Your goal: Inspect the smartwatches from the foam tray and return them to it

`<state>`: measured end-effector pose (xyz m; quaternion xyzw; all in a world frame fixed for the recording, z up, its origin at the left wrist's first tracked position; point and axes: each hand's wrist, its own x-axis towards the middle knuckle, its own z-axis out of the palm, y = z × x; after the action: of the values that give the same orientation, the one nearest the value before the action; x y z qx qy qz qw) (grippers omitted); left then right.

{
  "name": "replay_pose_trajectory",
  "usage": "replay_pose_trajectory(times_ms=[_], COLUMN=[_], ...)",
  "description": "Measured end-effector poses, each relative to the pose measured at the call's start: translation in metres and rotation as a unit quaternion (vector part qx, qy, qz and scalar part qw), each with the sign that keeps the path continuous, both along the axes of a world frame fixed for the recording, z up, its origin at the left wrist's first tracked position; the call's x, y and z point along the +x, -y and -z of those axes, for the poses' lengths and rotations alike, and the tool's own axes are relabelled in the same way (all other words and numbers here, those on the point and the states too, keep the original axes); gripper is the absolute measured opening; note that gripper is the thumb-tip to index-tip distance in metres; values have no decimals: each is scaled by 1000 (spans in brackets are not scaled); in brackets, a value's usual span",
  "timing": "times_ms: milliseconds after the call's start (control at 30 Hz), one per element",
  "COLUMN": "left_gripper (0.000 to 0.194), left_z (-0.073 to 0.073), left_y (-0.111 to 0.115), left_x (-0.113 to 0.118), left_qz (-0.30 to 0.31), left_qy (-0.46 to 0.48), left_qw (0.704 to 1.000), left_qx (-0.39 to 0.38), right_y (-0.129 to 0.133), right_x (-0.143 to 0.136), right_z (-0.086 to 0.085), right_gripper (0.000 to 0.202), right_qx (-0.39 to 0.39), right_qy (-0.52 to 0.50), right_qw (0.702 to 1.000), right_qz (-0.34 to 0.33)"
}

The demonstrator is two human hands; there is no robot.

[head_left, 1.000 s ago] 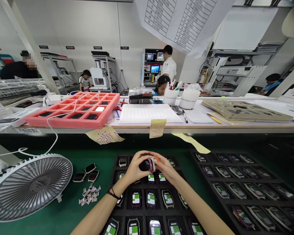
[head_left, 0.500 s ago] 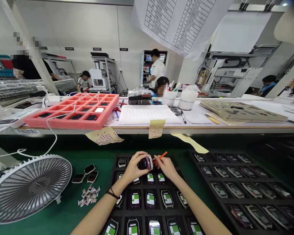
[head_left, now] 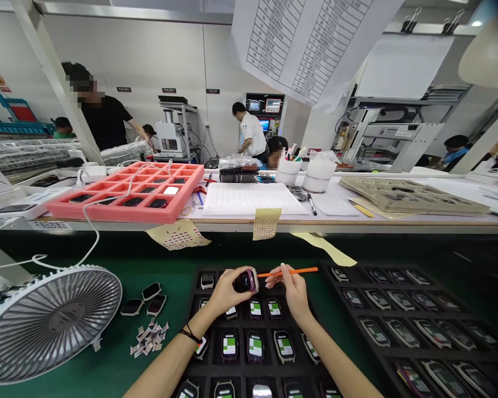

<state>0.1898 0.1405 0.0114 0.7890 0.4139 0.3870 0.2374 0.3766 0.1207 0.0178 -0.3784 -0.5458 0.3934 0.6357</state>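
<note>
My left hand (head_left: 227,290) is wrapped round a purple watch case (head_left: 244,281), its dark screen tilted to the left. In my right hand (head_left: 292,287) an orange stick (head_left: 301,271) is pinched between thumb and fingers, lying almost level, its left tip at the side of the watch. Both hands are above a black foam tray (head_left: 268,326) that holds rows of watches, many with green and white screens lit, such as one watch (head_left: 255,345) below my hands.
A second black tray (head_left: 394,307) of watches lies right. A fan (head_left: 66,320), loose watches (head_left: 143,298) and small metal pieces (head_left: 149,338) are left. The shelf above bears a pink foam tray (head_left: 178,207) and papers (head_left: 253,198). People are beyond.
The orange stick has swung from slanted to nearly level, and my right hand has turned more upright. My left hand still holds the watch. The view has shifted slightly, and people behind have moved.
</note>
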Motion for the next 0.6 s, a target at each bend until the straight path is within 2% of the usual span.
replay_pose_trajectory(times_ms=[467,600], left_gripper=[49,48], left_z=[6,6], left_y=[-1,-1], left_x=[1,2], left_qz=[-10,-9], left_qy=[20,29], left_qw=[1000,999], left_qx=[19,23], right_y=[4,5], right_x=[-6,-7], right_z=[-2,-3], right_gripper=[37,37], right_qx=[74,73], right_qy=[86,92], right_qw=[992,992], right_qz=[47,52])
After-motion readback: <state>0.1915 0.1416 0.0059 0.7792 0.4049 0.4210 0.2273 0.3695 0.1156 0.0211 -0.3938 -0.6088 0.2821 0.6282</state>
